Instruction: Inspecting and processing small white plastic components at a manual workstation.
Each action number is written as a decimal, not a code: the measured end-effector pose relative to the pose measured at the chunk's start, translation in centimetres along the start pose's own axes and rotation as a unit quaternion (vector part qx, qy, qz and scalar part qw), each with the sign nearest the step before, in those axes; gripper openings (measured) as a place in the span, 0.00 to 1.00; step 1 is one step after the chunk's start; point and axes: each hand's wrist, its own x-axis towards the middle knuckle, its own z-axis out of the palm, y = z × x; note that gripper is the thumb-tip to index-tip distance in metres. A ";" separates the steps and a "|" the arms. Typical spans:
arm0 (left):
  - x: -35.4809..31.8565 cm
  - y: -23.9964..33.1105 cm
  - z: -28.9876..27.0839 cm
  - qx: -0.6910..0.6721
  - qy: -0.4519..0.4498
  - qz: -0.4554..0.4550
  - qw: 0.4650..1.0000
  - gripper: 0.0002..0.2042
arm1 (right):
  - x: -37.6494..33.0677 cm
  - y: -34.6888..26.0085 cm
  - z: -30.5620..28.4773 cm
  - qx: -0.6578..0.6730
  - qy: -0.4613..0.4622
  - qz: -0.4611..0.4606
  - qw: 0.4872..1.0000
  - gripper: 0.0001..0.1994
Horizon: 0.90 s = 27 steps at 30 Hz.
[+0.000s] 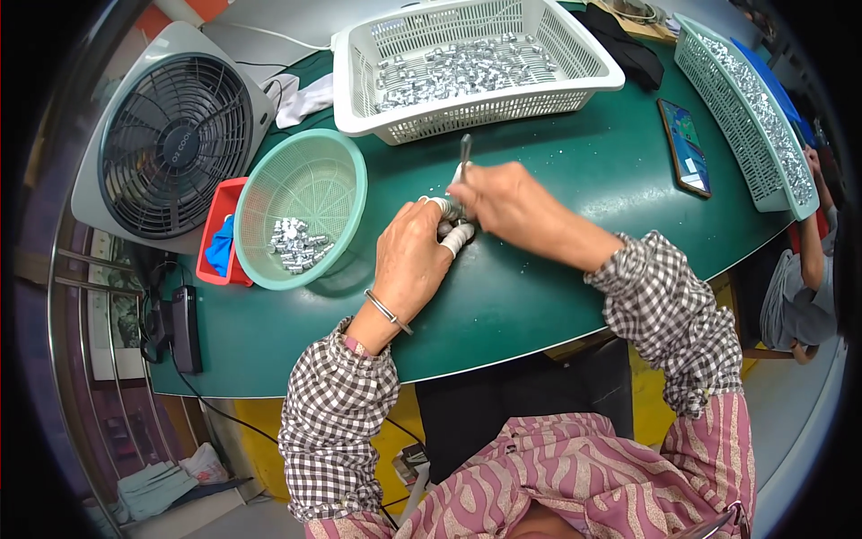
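My left hand [409,251], with white wraps on its thumb and finger, pinches a small dark grey metal part [446,228] close to the green tabletop. Above it my right hand [503,198] is closed round a slim metal hand tool [466,148], which stands nearly upright. The tool's lower end meets the part between my left fingers; the exact contact is hidden. To the left, a light green mesh basket [350,211] holds a small heap of silver metal fittings [301,245]. Beyond my hands, a white plastic basket [485,110] has many similar fittings spread over its bottom.
A grey box fan [175,135] and a red tray [215,269] with a blue cloth flank the mesh basket. On the right lie a phone [684,148] and a long pale green basket [718,108] full of fittings. Another person [799,287] sits beyond the table's right edge.
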 end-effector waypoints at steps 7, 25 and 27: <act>0.3 0.4 -0.4 0.019 -0.008 -0.001 1.000 0.08 | -0.8 -0.6 -0.6 0.014 0.054 0.000 0.998 0.05; 0.8 0.2 -0.9 -0.321 0.084 -0.119 0.936 0.08 | -0.7 -1.5 -1.7 0.028 0.088 -0.008 0.996 0.06; 0.9 0.2 -1.1 -0.378 0.069 -0.145 0.912 0.07 | -0.7 -1.8 -1.9 0.031 0.076 -0.001 0.997 0.06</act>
